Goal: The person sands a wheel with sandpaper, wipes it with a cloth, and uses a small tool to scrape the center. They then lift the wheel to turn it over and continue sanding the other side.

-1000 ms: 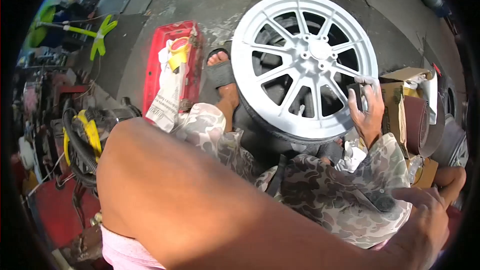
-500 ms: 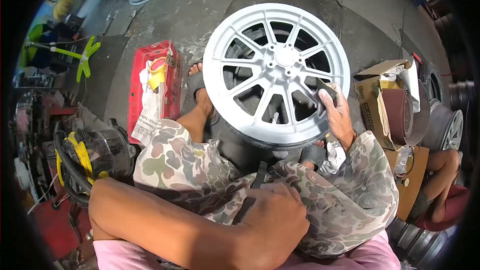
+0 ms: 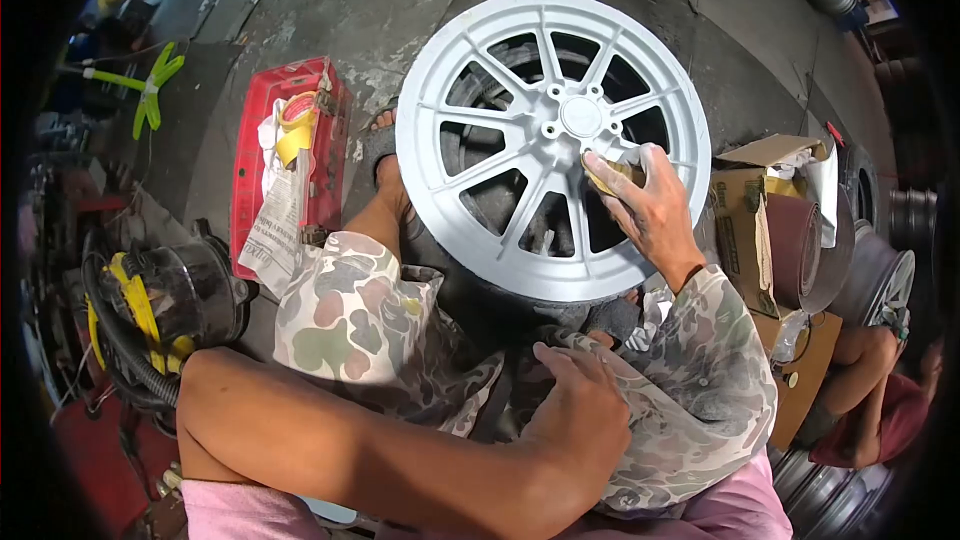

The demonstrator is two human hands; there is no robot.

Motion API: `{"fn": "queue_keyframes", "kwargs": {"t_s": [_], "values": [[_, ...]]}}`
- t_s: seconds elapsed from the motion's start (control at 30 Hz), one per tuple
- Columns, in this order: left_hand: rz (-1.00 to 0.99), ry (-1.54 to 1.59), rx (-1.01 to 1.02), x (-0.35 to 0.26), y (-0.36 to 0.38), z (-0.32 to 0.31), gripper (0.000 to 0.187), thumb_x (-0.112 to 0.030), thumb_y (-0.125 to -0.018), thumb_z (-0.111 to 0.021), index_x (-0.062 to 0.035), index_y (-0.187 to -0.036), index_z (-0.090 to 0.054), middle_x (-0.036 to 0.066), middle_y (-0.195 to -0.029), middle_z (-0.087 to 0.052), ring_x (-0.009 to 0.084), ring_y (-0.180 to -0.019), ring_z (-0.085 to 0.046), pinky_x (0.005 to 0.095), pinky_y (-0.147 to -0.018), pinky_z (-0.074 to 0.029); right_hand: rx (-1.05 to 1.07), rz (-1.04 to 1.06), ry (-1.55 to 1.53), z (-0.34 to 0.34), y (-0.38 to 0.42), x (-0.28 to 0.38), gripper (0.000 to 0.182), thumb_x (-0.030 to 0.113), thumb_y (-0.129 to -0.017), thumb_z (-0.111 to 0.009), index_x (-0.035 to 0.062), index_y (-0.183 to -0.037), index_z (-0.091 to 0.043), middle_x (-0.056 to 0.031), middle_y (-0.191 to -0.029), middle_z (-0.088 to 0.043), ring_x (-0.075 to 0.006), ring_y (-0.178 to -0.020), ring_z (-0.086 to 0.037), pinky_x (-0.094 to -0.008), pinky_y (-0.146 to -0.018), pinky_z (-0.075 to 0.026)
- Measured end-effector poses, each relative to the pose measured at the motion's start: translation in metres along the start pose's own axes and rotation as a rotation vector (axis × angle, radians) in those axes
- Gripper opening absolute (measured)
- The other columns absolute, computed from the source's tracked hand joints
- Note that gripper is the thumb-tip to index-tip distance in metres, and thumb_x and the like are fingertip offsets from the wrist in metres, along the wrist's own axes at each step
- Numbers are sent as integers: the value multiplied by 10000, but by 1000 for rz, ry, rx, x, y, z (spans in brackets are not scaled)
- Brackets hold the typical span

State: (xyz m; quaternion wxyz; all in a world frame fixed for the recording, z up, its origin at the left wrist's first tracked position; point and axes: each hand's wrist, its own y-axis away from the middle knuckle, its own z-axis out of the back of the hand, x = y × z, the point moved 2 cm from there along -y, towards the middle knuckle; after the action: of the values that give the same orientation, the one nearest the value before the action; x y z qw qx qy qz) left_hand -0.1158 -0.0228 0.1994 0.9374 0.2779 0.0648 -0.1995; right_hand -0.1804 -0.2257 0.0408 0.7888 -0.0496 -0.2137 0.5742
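A pale grey-white alloy wheel rim [image 3: 455, 202] with several spokes stands in front of me, face up. My right hand [image 3: 655, 208] reaches onto it from the lower right. It pinches a folded piece of sandpaper [image 3: 612, 176], tan on the visible side, against a spoke just below the hub. My left hand [image 3: 585, 402] lies on my right thigh with nothing in it, its fingers loosely stretched over the camouflage cloth [image 3: 700, 390]. The left forearm crosses my lap.
A red toolbox [image 3: 240, 180] with tape and newspaper stands left of the rim. Below it is a black-and-yellow vacuum cleaner [image 3: 185, 290]. A cardboard box [image 3: 738, 240] and a brown abrasive roll [image 3: 792, 250] sit at right. Another person's leg [image 3: 862, 360] shows beyond.
My right hand has moved from the rim's lower right edge inward to a spoke near the hub, carrying the sandpaper. The rim looks slightly turned. My left hand stays on the thigh.
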Motion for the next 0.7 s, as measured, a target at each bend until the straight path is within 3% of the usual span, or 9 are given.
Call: {"fn": "queue_keyframes", "kwargs": {"t_s": [0.03, 0.1, 0.13, 0.2, 0.3, 0.37, 0.63, 0.7], "values": [[4, 4, 3, -1, 1, 2, 355, -236, -830, -686, 41, -1024, -794, 238, -1070, -697, 385, -1085, -654, 606, -907, -548, -3, 9, 9, -5, 1, -1, 738, 48, -749, -830, 271, -1433, -666, -119, -1033, -498, -309, -954, -553, -432, -815, -493], [116, -41, -18, -2, 2, 7, 646, -216, -837, -722, 8, -1434, -618, 268, -1324, -670, 394, -1187, -665, 601, -985, -530, -33, 26, 1, -10, -3, -1, 729, 54, -753, -830, 273, -1429, -668, -122, -1030, -494, -313, -949, -548, -435, -816, -488], [113, -39, -11, -4, -1, 4, 646, -216, -837, -722, 8, -1434, -618, 268, -1324, -670, 394, -1187, -665, 601, -985, -530, -66, 37, 0, -13, -4, 1, 721, 60, -756, -830, 274, -1425, -670, -126, -1027, -490, -317, -943, -543, -438, -817, -483], [-11, -40, 104, -3, -8, 3, 597, -322, -935, -586, 100, -1354, -641, 315, -1261, -665, 456, -1129, -661, 651, -957, -518, -24, 8, -31, -17, -10, 1, 718, 56, -761, -827, 281, -1424, -670, -129, -1013, -468, -323, -921, -529, -443, -811, -475], [-83, 7, 182, 7, -7, 7, 614, -331, -941, -581, 105, -1372, -625, 310, -1285, -661, 449, -1133, -657, 645, -982, -501, 14, -5, -5, -12, -10, 2, 669, 113, -808, -819, 284, -1434, -653, -115, -1022, -483, -305, -938, -542, -442, -834, -489], [-57, -12, 183, 16, -3, 12, 614, -332, -940, -580, 103, -1370, -627, 307, -1289, -660, 441, -1136, -654, 647, -990, -495, -26, -21, -78, -8, -2, -3, 676, 52, -773, -811, 279, -1398, -693, -111, -962, -426, -313, -896, -511, -439, -797, -464], [-77, -22, 188, 15, -4, 6, 628, -356, -961, -559, 94, -1397, -608, 293, -1352, -639, 431, -1197, -631, 664, -1009, -475, -2, 18, -14, -12, -14, -1, 720, 27, -738, -817, 276, -1403, -692, -115, -988, -459, -307, -903, -511, -425, -795, -464], [-74, -5, 195, 19, -3, 5, 633, -362, -967, -553, 93, -1404, -602, 290, -1369, -634, 431, -1214, -625, 668, -1013, -472, 27, -22, -48, -8, 1, -8, 680, 107, -807, -803, 293, -1444, -656, -95, -974, -444, -302, -914, -506, -439, -809, -452]]}}
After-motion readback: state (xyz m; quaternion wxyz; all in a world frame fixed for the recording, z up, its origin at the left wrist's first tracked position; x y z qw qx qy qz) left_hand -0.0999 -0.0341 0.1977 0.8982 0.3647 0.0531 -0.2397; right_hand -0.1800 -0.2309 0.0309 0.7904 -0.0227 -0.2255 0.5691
